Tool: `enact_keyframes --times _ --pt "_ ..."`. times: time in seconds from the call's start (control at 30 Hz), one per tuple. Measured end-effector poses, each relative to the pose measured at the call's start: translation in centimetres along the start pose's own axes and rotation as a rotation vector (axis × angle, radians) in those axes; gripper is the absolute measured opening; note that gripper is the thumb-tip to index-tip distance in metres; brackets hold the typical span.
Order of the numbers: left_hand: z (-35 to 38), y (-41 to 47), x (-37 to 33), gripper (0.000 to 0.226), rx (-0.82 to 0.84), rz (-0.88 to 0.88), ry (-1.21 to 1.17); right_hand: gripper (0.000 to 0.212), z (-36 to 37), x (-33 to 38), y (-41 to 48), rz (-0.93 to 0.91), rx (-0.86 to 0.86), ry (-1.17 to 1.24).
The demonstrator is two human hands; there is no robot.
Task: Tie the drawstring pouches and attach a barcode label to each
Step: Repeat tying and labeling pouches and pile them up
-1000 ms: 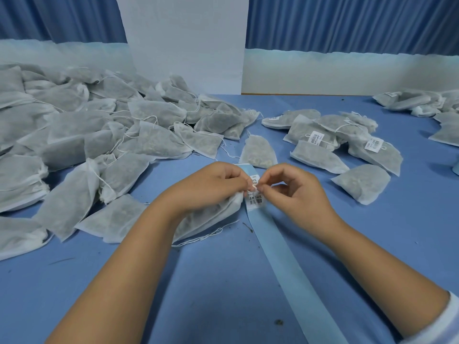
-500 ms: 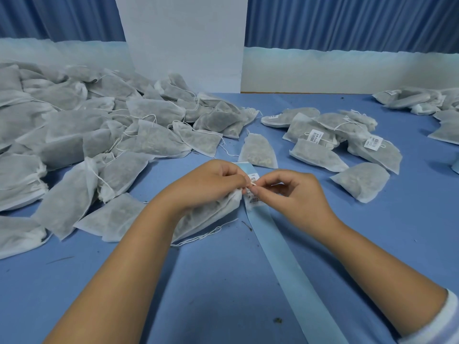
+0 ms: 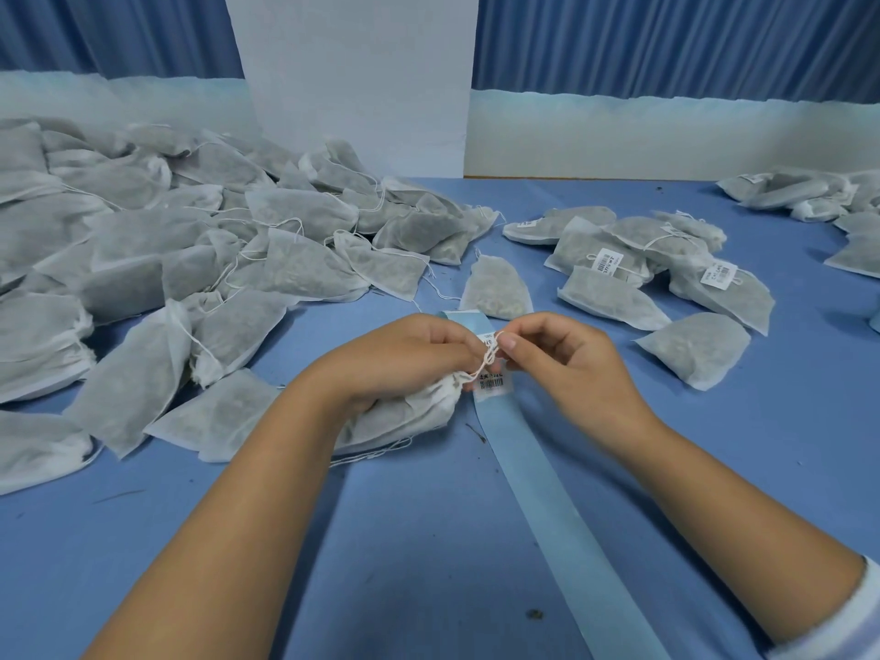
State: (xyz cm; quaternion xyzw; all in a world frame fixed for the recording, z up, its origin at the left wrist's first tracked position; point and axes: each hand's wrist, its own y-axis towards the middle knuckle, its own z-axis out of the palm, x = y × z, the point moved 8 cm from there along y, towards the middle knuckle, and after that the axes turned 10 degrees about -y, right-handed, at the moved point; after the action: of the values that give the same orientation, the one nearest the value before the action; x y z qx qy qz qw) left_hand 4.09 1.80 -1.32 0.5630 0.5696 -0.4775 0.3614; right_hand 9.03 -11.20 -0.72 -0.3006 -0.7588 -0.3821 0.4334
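White drawstring (image 3: 485,362) pinched between both hands' curled fingers (image 3: 508,344) above pouch (image 3: 409,414).

You can make out barcode labels but no legible words: the label (image 3: 492,384) on the pale blue backing strip (image 3: 547,488) by your fingers shows bars and tiny characters too small to read. The same goes for the labels (image 3: 606,262) (image 3: 720,274) on the finished pouches (image 3: 614,259) at right.
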Motion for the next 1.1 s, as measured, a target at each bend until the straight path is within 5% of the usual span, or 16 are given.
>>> enact_keyframes --times 0.7,1.1 --pt "-1.7 0.1 -0.8 0.021 -0.238 0.135 -0.078 0.009 -0.2 -0.2 0.1 0.026 -0.017 0.179" --pt "-0.9 0.0 -2.1 0.013 -0.389 0.315 0.297 0.007 0.4 -1.4 0.1 0.233 -0.011 0.387"
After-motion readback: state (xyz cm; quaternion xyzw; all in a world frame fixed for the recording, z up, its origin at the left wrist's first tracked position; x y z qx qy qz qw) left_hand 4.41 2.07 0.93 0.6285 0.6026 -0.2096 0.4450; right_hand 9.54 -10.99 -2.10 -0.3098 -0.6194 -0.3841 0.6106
